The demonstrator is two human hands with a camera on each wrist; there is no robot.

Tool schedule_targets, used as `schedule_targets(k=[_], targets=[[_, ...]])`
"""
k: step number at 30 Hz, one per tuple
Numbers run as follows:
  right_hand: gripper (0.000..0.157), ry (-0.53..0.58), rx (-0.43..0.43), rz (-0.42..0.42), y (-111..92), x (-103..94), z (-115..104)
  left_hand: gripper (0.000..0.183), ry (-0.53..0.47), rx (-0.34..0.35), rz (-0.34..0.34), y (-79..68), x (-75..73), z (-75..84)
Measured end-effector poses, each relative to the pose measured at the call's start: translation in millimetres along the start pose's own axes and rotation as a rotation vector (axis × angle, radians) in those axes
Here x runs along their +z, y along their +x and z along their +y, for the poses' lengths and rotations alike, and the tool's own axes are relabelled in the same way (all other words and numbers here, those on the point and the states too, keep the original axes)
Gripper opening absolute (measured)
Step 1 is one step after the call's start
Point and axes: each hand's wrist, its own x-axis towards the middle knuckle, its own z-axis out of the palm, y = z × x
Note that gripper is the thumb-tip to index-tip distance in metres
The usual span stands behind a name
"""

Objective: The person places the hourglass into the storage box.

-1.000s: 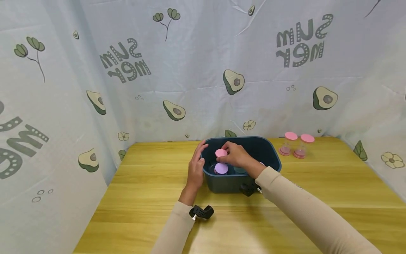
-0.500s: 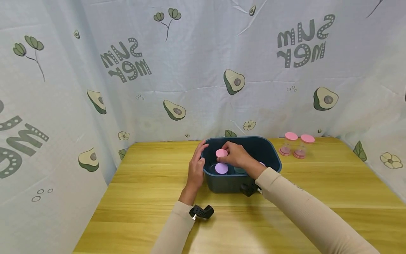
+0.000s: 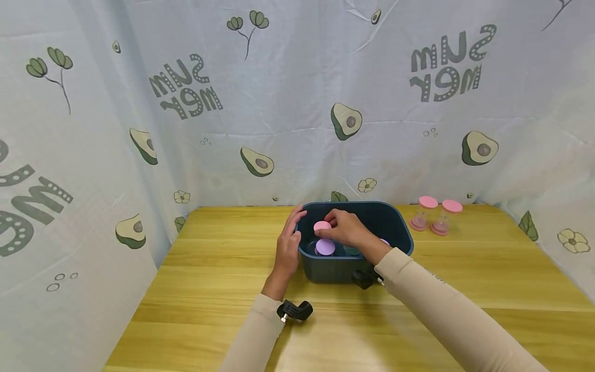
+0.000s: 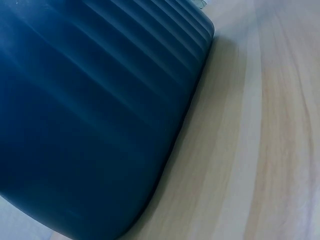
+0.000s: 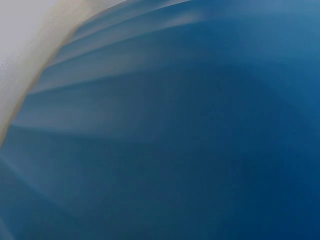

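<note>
In the head view a dark blue ribbed bin [image 3: 325,271] stands on the table. My right hand [image 3: 347,228] reaches into it, its thumb and fingers pinching the rim of a pink-ended sand timer [image 3: 322,226], whose lower part is hidden. A lilac-topped sand timer [image 3: 325,247] stands just in front of that one. My left hand [image 3: 286,252] lies along the bin's left end, fingers fairly straight at the rim. Both wrist views show mostly the bin's outer wall [image 4: 110,110], without fingers.
Two pink sand timers [image 3: 423,213] [image 3: 446,218] stand on the wooden table [image 3: 209,289] right of the bin. Inside the bin, a teal top [image 3: 351,250] and another lilac top [image 3: 385,242] partly show by my right forearm. A printed curtain [image 3: 297,103] hangs behind.
The pink sand timer's top has shifted very slightly left in my right hand's fingers. The head view has moved a little. My left hand stays at the bin's end.
</note>
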Motion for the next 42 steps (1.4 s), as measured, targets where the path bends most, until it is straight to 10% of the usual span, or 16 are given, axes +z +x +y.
schedule_targets(k=[42], targets=[[0.055, 0.142, -0.004, 0.182, -6.0, -12.3, 5.6, 0.051, -0.010, 0.012, -0.002, -2.9, -0.6, -2.7]])
